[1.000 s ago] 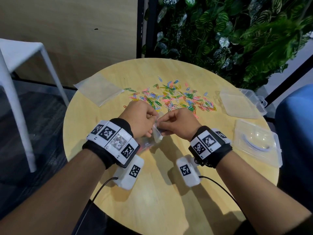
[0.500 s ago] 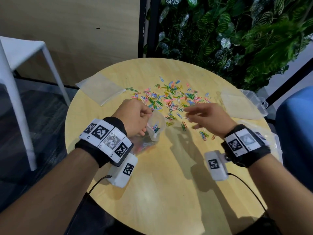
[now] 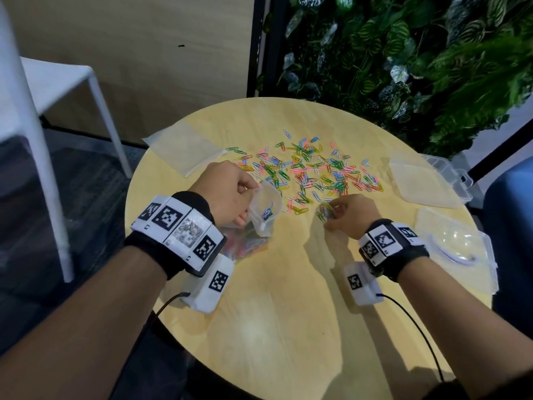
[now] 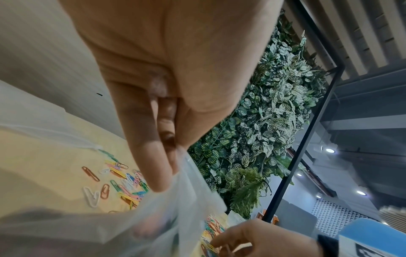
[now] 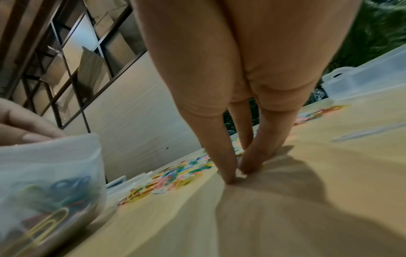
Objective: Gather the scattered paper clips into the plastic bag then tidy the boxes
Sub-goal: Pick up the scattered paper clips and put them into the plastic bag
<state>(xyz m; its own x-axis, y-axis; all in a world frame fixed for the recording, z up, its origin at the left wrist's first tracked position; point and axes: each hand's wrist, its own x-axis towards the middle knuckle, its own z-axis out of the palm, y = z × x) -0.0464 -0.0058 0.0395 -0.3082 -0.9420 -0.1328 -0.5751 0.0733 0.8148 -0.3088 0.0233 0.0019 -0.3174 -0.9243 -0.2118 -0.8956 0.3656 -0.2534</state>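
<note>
The left hand (image 3: 227, 194) pinches the rim of the clear plastic bag (image 3: 264, 215), holding its mouth open – a few paper clips lie inside. Just right of it, the right hand (image 3: 350, 215) rests fingertips (image 5: 230, 175) on the round wooden table (image 3: 277, 327), thumb and fingers drawn together around a small cluster of clips. Beyond both hands the scattered paper clips (image 3: 311, 174) spread across the tabletop – two clear plastic boxes (image 3: 427, 180) lie at the right edge, and a flat empty bag (image 3: 184, 148) far left
</note>
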